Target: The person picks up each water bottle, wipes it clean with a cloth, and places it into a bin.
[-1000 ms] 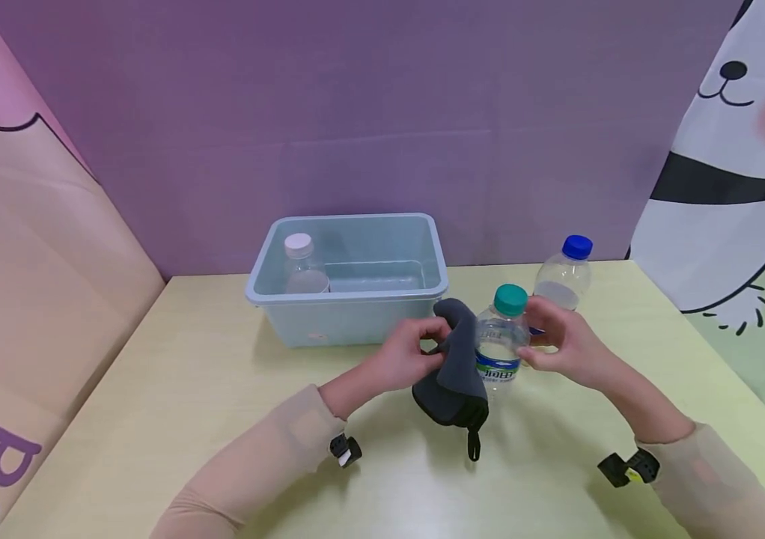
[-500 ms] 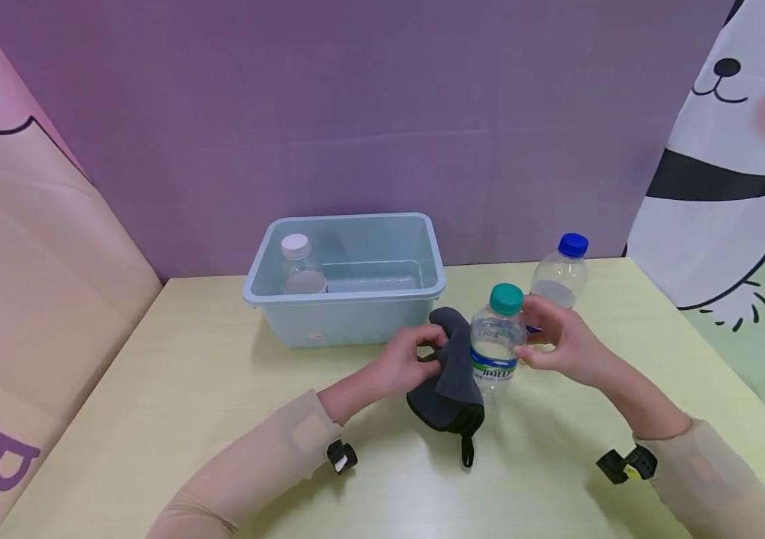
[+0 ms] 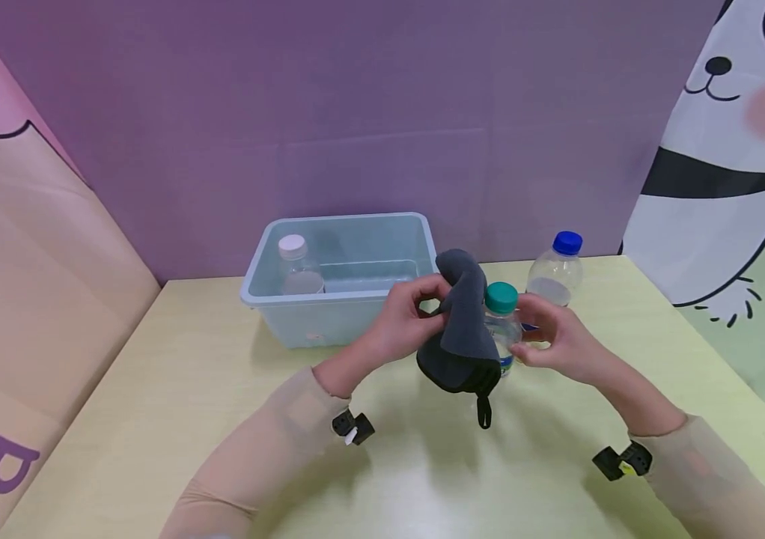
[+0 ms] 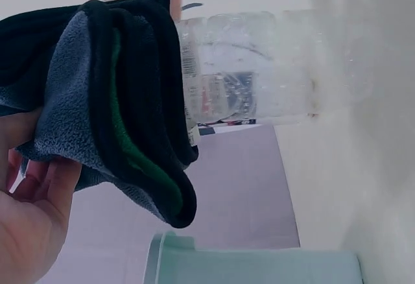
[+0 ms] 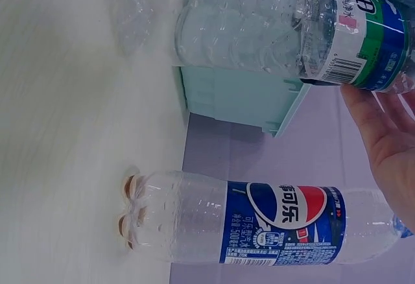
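My left hand grips a folded dark grey cloth with black edging and a hanging loop. A green layer shows between its folds in the left wrist view. The cloth lies against the near left side of a clear water bottle with a green cap, hiding part of its label. My right hand holds that upright bottle from the right, fingertips at the label. Behind the right hand stands a clear cola bottle with a blue cap and a blue label.
A light blue plastic tub stands at the back, left of the bottles. Inside its left end is a clear bottle with a white cap. A purple backdrop rises behind the pale table.
My left hand has raised the cloth, and it now covers more of the green-capped bottle. The right hand keeps its hold on the bottle. The head view has shifted slightly.
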`<state>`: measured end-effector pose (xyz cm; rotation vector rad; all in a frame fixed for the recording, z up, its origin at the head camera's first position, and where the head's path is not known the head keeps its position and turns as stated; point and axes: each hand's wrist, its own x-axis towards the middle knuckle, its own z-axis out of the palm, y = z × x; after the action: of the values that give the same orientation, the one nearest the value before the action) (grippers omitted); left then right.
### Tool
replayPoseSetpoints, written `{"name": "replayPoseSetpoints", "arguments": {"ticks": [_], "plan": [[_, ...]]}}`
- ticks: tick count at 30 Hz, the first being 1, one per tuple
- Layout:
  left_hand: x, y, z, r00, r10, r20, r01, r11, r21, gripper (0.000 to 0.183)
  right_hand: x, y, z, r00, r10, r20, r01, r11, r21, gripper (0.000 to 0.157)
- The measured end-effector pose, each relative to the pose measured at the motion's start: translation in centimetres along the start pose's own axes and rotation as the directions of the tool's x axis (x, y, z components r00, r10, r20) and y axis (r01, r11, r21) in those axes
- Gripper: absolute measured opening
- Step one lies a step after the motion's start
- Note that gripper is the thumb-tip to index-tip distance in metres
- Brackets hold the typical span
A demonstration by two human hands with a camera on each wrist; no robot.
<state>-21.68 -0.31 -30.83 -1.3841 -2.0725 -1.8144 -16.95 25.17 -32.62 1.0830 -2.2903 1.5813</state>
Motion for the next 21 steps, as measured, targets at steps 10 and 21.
{"name": "replayPoseSetpoints", "arguments": {"ticks": [10,21], "plan": [[-0.8,-0.1,-0.9,0.997,-0.076,0.003,0.075,0.997,0.023,0.012,0.1,-0.1,0.0,0.999,0.038,0.003,-0.038,0.999,-0.026,0.060],[-3.0,-1.0,-2.0,0.986,-0.163,0.023,0.161,0.985,0.064,0.014,0.2,-0.3,-0.2,0.997,0.075,0.037,-0.075,0.997,0.010,0.063]]}}
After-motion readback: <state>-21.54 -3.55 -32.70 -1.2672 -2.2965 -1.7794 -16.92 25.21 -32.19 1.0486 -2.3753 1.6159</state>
